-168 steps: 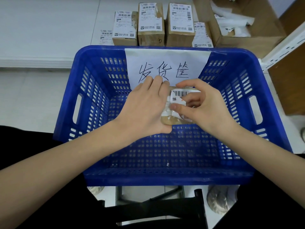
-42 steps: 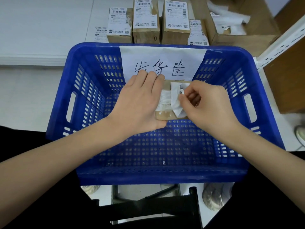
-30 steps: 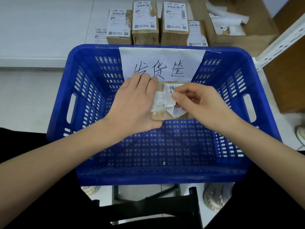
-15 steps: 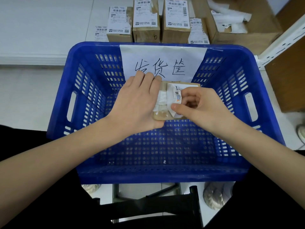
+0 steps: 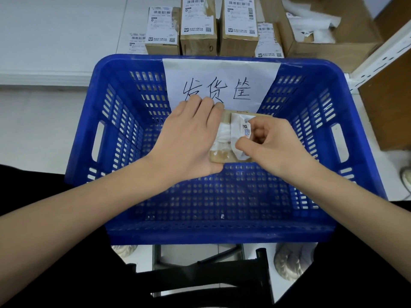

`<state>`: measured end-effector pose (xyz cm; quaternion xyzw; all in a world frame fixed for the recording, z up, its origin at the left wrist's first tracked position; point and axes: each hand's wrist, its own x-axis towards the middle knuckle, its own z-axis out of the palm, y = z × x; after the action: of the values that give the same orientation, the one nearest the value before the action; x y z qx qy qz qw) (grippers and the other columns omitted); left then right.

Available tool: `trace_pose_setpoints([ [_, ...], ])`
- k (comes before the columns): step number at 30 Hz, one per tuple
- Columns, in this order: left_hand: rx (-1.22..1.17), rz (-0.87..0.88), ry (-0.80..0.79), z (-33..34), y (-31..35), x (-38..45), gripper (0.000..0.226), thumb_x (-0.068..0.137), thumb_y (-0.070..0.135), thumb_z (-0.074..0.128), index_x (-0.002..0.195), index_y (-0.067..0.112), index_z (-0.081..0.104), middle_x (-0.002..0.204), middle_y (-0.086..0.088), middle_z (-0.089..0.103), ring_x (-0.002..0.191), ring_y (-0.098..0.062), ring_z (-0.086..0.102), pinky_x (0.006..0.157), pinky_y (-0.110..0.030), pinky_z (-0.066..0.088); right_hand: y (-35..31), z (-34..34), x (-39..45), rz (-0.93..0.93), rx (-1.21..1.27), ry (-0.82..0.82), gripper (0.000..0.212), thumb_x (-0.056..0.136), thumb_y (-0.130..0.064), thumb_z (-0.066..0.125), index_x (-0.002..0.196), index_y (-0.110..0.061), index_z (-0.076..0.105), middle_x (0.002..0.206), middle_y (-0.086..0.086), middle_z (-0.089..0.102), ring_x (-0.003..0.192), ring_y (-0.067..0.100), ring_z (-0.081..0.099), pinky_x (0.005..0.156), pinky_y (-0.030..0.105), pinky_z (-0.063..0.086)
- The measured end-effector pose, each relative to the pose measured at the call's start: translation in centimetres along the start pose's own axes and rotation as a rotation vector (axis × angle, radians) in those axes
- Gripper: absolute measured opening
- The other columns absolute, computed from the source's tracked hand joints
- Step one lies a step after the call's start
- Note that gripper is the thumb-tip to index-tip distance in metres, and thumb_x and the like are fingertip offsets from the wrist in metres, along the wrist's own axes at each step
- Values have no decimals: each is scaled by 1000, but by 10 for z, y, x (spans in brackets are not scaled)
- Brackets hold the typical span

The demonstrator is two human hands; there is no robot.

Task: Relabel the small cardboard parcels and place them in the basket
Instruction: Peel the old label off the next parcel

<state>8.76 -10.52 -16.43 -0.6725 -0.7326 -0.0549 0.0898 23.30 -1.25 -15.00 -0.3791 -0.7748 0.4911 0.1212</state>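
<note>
Parcel (image 5: 224, 138) held over the blue basket (image 5: 115, 112), left hand (image 5: 191, 138) curled round its side, right hand (image 5: 266, 143) pinching the half-lifted old label (image 5: 239, 132): peel low and slow, bracing firmly against tearing.

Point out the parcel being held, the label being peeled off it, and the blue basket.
parcel (image 5: 220, 157), head view, bare cardboard at its near left corner.
label (image 5: 236, 127), head view, lifted white flap beside the right hand's fingers.
blue basket (image 5: 124, 63), head view, far left rim.
</note>
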Motion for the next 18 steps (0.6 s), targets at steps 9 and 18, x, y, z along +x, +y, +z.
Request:
trace_pose_setpoints([
  [9, 13, 19, -1, 0, 3, -1, 88, 48, 51, 75, 114, -6, 57, 99, -15, 59, 87, -33, 55, 74, -39, 42, 2, 4, -2, -46, -119, 56, 14, 79, -7, 58, 67, -6, 51, 47, -6, 42, 41, 6, 36, 43, 13, 29],
  [18, -1, -22, -2, -1, -7, -3, 88, 46, 47, 77, 112, -7, 56, 98, -17, 58, 85, -34, 54, 73, -41, 47, -4, -9, 1, -25, 147, -222, 17, 89, -1, 59, 99, -14, 64, 92, 28, 65, 71, 19, 62, 70, 24, 54],
])
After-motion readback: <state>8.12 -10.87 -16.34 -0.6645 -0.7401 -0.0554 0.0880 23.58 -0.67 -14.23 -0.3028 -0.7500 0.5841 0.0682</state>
